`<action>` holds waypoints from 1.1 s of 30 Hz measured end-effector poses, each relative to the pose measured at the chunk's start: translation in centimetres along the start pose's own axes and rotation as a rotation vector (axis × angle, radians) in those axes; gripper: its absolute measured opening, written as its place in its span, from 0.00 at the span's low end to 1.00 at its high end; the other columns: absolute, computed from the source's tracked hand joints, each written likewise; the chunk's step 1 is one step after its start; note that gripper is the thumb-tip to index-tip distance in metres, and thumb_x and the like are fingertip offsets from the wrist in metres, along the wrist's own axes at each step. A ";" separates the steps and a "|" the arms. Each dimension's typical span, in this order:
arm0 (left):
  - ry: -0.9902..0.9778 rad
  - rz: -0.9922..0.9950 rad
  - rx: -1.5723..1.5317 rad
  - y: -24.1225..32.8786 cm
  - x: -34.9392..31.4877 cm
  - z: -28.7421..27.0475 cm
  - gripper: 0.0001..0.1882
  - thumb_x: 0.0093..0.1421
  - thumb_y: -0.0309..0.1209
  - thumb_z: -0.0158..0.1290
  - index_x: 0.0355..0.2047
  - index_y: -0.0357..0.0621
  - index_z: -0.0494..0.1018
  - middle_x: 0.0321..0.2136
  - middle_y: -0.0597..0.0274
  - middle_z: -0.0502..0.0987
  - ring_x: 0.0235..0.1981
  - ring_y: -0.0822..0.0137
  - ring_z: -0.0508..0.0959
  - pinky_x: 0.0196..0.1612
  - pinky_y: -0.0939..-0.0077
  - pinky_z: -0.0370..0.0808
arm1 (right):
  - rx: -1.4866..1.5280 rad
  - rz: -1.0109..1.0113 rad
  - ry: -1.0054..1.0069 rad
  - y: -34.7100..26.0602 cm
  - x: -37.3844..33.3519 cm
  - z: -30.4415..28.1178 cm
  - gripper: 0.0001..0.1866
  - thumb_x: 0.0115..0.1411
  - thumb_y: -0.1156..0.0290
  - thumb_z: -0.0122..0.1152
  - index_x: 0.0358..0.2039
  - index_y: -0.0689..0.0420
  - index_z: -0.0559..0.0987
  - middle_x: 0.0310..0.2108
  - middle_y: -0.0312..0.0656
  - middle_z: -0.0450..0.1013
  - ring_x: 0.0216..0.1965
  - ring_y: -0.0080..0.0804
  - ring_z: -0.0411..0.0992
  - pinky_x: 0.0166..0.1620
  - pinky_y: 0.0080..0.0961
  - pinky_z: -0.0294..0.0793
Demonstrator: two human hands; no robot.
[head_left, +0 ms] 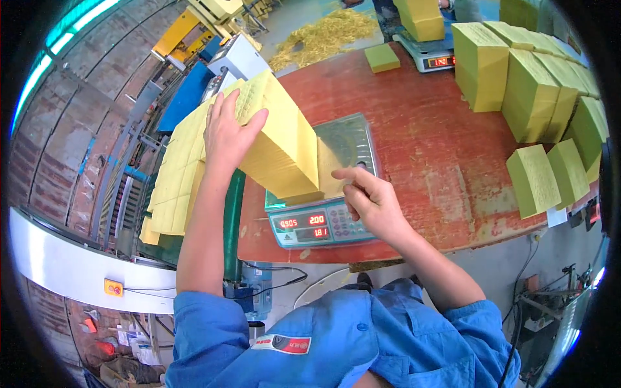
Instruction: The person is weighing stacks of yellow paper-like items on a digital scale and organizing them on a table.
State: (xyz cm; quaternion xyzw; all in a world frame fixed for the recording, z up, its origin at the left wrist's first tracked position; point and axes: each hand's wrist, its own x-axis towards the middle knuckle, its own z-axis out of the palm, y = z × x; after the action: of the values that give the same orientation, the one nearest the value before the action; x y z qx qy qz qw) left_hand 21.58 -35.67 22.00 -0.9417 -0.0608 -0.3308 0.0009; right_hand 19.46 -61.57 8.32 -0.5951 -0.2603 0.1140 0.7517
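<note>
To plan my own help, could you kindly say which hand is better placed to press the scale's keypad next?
Probably the right hand: it looks free and appears close to the keypad, while the left hand touches the tall yellow stack.

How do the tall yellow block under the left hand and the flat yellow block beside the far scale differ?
The tall yellow block is much bulkier than the flat yellow block. The left hand touches the tall block; no hand touches the flat block, which lies on the red table. Both are yellow.
</note>
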 end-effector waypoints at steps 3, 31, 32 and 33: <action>-0.090 -0.051 -0.051 -0.1 0.1 0.2 0.36 0.53 0.49 0.56 0.57 0.39 0.68 0.59 0.38 0.65 0.63 0.47 0.62 0.64 0.58 0.60 | 0.036 0.053 0.004 0.1 -0.6 -0.7 0.15 0.64 0.78 0.46 0.49 0.63 0.75 0.19 0.31 0.64 0.19 0.16 0.63 0.24 0.18 0.66; 0.343 0.436 -0.315 -3.2 -4.5 -3.4 0.28 0.61 0.42 0.55 0.52 0.28 0.69 0.54 0.38 0.71 0.59 0.46 0.69 0.61 0.58 0.63 | -0.043 0.124 0.249 1.5 -2.3 5.5 0.14 0.67 0.76 0.45 0.49 0.62 0.75 0.17 0.30 0.63 0.19 0.15 0.61 0.23 0.15 0.62; 0.369 0.443 -0.372 -3.5 -5.2 -3.7 0.25 0.61 0.37 0.56 0.52 0.29 0.70 0.53 0.40 0.72 0.57 0.48 0.70 0.61 0.61 0.64 | -0.033 0.124 0.261 1.6 -2.3 5.7 0.14 0.67 0.76 0.45 0.49 0.62 0.75 0.17 0.30 0.63 0.19 0.15 0.60 0.23 0.15 0.62; 0.373 0.440 -0.376 -3.9 -5.8 -3.9 0.25 0.61 0.37 0.56 0.52 0.29 0.70 0.53 0.40 0.72 0.57 0.48 0.70 0.61 0.61 0.64 | -0.039 0.123 0.261 1.6 -2.2 6.0 0.14 0.67 0.76 0.45 0.49 0.62 0.75 0.17 0.30 0.63 0.19 0.15 0.60 0.23 0.15 0.62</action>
State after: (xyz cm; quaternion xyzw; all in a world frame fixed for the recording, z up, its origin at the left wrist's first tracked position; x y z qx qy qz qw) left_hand 14.21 -32.62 21.24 -0.8393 0.2071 -0.4945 -0.0902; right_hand 14.66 -57.16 7.19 -0.6342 -0.1256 0.0764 0.7591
